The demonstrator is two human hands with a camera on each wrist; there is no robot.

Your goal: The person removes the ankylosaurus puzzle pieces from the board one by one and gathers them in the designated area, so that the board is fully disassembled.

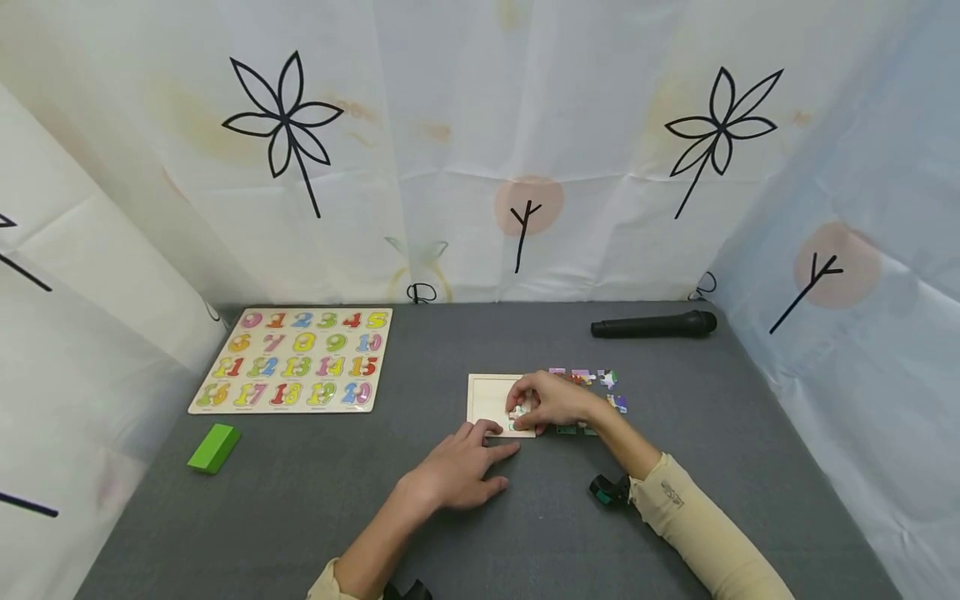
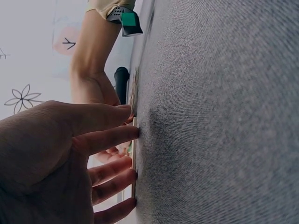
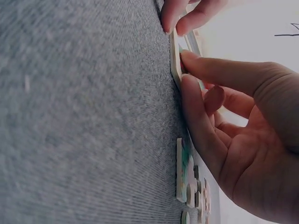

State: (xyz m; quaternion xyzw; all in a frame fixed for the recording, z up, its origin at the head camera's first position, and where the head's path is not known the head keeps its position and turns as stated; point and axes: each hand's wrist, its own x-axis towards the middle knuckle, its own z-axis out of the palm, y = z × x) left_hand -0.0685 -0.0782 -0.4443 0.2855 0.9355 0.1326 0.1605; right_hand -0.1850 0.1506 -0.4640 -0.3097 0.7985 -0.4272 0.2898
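A small wooden puzzle tray (image 1: 487, 393) with a raised border lies on the grey table. My right hand (image 1: 553, 400) is over its right side, pinching a jigsaw puzzle piece (image 1: 517, 413) at the lower right corner. Fingers cover much of that piece; in the right wrist view, the thumb (image 3: 205, 65) presses down just inside the tray's edge. My left hand (image 1: 459, 468) has its fingertips on the tray's front edge, fingers spread and loosely extended. Just right of the tray are several loose jigsaw pieces (image 1: 607, 379), partly hidden behind the right hand.
At the left lies a number puzzle board (image 1: 292, 357), with a green block (image 1: 214, 448) in front of it. A black microphone (image 1: 654, 325) lies at the back right. White cloth walls (image 1: 450, 150) enclose the table's back and sides.
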